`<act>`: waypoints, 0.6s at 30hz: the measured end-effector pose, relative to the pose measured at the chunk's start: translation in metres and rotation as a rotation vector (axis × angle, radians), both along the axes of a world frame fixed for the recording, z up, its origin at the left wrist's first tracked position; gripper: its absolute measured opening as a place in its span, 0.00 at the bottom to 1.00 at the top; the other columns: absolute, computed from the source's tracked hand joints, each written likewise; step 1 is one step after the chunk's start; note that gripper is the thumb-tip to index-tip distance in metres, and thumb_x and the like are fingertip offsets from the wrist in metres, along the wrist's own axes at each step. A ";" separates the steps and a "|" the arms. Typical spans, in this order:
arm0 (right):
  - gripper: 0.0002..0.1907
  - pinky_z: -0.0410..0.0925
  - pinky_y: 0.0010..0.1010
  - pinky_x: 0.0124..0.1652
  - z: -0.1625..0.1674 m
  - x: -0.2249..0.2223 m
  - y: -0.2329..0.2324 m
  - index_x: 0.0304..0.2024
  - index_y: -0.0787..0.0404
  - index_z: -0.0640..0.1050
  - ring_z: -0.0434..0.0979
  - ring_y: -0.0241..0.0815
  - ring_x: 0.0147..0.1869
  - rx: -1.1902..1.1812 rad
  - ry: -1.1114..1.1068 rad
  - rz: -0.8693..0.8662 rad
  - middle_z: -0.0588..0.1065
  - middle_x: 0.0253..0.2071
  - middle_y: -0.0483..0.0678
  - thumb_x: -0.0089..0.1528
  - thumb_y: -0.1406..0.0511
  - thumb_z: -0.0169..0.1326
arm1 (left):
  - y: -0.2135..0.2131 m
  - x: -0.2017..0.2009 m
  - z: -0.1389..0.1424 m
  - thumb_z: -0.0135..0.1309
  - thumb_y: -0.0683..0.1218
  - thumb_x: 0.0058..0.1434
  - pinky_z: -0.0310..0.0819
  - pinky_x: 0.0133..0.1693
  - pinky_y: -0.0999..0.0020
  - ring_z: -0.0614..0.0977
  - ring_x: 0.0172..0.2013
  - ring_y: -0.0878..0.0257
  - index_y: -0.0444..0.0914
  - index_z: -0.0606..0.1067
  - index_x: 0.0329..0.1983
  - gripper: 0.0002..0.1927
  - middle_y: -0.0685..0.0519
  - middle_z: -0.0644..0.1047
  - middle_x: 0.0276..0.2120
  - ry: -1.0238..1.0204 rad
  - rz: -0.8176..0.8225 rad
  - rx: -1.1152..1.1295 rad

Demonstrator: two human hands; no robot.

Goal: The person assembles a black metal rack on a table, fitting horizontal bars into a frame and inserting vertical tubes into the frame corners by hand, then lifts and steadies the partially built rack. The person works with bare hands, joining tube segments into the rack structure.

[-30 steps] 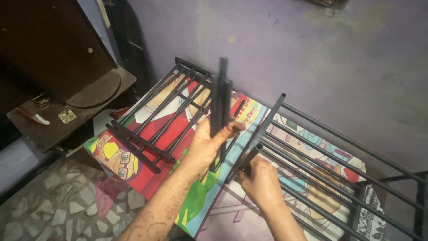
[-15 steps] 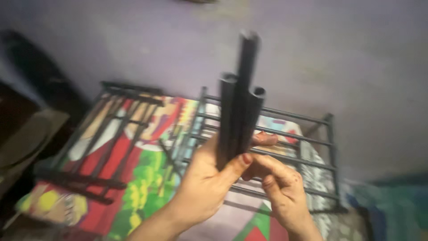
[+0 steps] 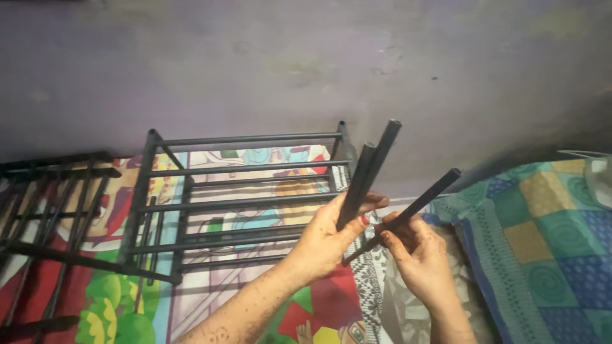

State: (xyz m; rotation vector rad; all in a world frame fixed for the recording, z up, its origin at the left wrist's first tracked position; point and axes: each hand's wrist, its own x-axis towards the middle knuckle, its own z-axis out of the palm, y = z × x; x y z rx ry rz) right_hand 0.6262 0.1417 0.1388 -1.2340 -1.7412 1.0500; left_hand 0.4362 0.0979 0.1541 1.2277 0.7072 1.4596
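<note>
Left hand [image 3: 325,245] grips two black tubes [image 3: 368,171]; right hand [image 3: 417,251] holds a third tube [image 3: 421,200], all just right of metal rack [image 3: 242,197].

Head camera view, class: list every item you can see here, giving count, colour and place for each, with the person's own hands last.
Black metal tubes: two, black, held together in left hand.
Single black metal tube: one, black, in right hand.
Black metal rack frame: one, black, lying centre.
Second black metal rack frame: one, black, far left.
Cartoon-print mat: one, multicoloured, under frames.
Patchwork quilt: one, green, blue, yellow, right.
Left hand: grip on two tubes.
Right hand: grip on one tube.
</note>
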 end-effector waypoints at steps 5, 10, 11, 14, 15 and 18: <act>0.13 0.78 0.30 0.47 -0.027 0.011 0.016 0.49 0.68 0.76 0.85 0.39 0.47 -0.095 0.117 0.015 0.84 0.41 0.52 0.61 0.74 0.56 | 0.016 0.014 -0.011 0.45 0.37 0.72 0.71 0.63 0.62 0.78 0.59 0.61 0.31 0.68 0.62 0.16 0.45 0.79 0.55 -0.001 0.039 -0.034; 0.11 0.78 0.31 0.46 -0.026 0.014 0.024 0.47 0.66 0.76 0.87 0.41 0.47 -0.008 0.082 0.049 0.84 0.40 0.52 0.62 0.72 0.56 | 0.027 0.019 -0.012 0.45 0.37 0.71 0.72 0.62 0.63 0.79 0.57 0.61 0.32 0.69 0.60 0.15 0.46 0.80 0.53 -0.002 0.115 -0.083; 0.11 0.78 0.31 0.46 -0.023 0.014 0.024 0.47 0.66 0.76 0.87 0.42 0.46 0.032 0.090 0.066 0.84 0.39 0.52 0.62 0.72 0.56 | 0.029 0.019 -0.012 0.46 0.37 0.71 0.72 0.62 0.63 0.79 0.57 0.61 0.32 0.69 0.60 0.15 0.46 0.80 0.53 0.000 0.128 -0.082; 0.11 0.76 0.34 0.40 -0.015 0.013 0.022 0.45 0.62 0.78 0.88 0.45 0.39 0.159 -0.233 0.053 0.84 0.35 0.51 0.60 0.69 0.59 | 0.034 0.018 -0.011 0.45 0.38 0.72 0.72 0.62 0.64 0.80 0.57 0.62 0.32 0.70 0.59 0.14 0.47 0.81 0.53 0.038 0.176 -0.090; 0.10 0.75 0.35 0.40 -0.015 0.011 0.020 0.44 0.61 0.78 0.87 0.47 0.39 0.161 -0.283 0.074 0.84 0.34 0.52 0.59 0.68 0.60 | 0.036 0.018 -0.011 0.46 0.38 0.72 0.72 0.61 0.64 0.79 0.57 0.62 0.33 0.70 0.59 0.14 0.47 0.80 0.53 0.033 0.178 -0.088; 0.10 0.74 0.36 0.38 -0.019 0.011 0.018 0.42 0.60 0.79 0.85 0.49 0.38 0.148 -0.362 0.137 0.83 0.33 0.51 0.58 0.67 0.62 | 0.039 0.019 -0.010 0.46 0.39 0.71 0.73 0.59 0.64 0.79 0.57 0.62 0.33 0.70 0.59 0.14 0.48 0.80 0.54 0.031 0.196 -0.115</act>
